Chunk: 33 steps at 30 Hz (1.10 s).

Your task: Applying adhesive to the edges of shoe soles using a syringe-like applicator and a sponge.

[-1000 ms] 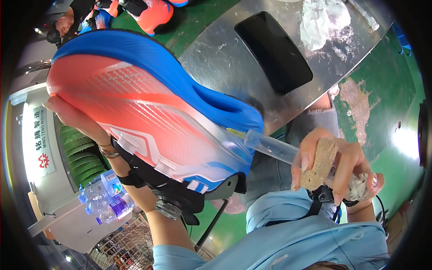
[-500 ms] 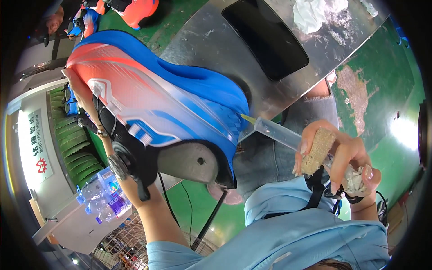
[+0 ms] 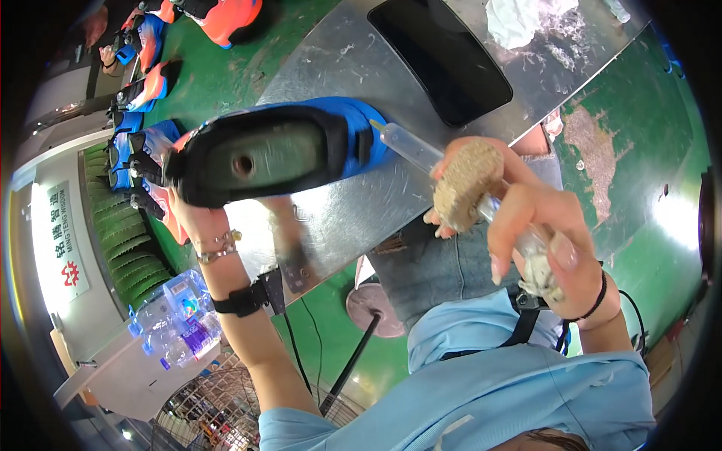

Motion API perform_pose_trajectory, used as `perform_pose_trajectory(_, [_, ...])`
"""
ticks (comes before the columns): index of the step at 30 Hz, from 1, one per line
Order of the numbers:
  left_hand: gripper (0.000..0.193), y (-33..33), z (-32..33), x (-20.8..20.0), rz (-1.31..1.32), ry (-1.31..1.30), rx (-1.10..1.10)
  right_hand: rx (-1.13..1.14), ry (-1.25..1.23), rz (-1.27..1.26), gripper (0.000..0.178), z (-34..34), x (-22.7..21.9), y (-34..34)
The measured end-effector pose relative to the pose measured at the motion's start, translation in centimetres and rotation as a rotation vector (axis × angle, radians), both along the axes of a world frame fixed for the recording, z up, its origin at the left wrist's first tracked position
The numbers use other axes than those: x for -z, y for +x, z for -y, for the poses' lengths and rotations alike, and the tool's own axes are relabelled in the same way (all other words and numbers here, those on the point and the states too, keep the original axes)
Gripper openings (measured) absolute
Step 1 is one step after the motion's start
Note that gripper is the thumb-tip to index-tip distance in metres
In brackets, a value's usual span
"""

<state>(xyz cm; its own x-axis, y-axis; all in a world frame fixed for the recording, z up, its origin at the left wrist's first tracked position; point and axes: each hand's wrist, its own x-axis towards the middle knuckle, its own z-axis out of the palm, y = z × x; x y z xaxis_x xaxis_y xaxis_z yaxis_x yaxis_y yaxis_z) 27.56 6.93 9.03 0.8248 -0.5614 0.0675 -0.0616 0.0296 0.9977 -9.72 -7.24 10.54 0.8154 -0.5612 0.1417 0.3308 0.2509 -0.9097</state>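
The left hand (image 3: 197, 218) is mostly hidden under a blue sports shoe (image 3: 282, 150) mounted on a dark last, gripping it from below at the near end so that the shoe's open top and the flat dark face of the last, with its round hole, turn up toward the camera; held this way over the metal worktable (image 3: 353, 203), the blue upper's edge meets the tip of the syringe (image 3: 410, 146). The right hand (image 3: 530, 233) is closed around two things at once: the clear syringe, its barrel running through the fist with the nozzle aimed at the shoe's heel end, and a crumbly tan crepe block (image 3: 466, 184) pinched between thumb and fingers, probably kept ready so neither tool has to be set down. A black rectangular pad (image 3: 440, 56) and a crumpled white rag (image 3: 519, 19) lie farther along the table, well apart from the hands. The left fingers cannot be made out behind the shoe, the sole is turned away, and the syringe's plunger end is buried in the right palm. More orange-and-blue shoes (image 3: 147, 83) line a conveyor at the left, bent and small near the rim.
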Motion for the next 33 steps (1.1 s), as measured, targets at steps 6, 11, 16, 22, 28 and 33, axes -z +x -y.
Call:
perform_pose_trajectory(6, [0.027, -3.8, -7.0, -2.6, -0.168, 0.161, -0.137, 0.029, 0.104, 0.157, 0.030, -0.4, 0.9, 0.7])
perform_pose_trajectory(11, [0.037, -11.8, -11.9, -4.3, -0.269, 0.199, -0.303, 0.007, 0.140, 0.170, 0.030, -1.0, 0.9, 0.5])
perform_pose_trajectory(16, [0.035, -17.8, -14.5, -3.7, -0.524, 0.246, -0.054, 0.036, 0.195, 0.141, 0.042, -1.7, 0.9, 0.4])
perform_pose_trajectory(22, [0.064, -21.6, -13.9, -2.0, -0.672, 0.183, 0.160, 0.041, 0.177, 0.112, 0.041, -2.0, 0.3, 0.5])
perform_pose_trajectory(28, [0.054, -23.4, -12.5, -1.0, -0.845, 0.074, 0.185, 0.093, 0.269, 0.023, 0.045, -3.5, -0.5, -0.8])
perform_pose_trajectory(33, [0.050, -24.3, -11.7, -0.1, -0.863, -0.005, 0.258, 0.021, 0.244, -0.008, 0.044, -3.7, -1.6, -2.2])
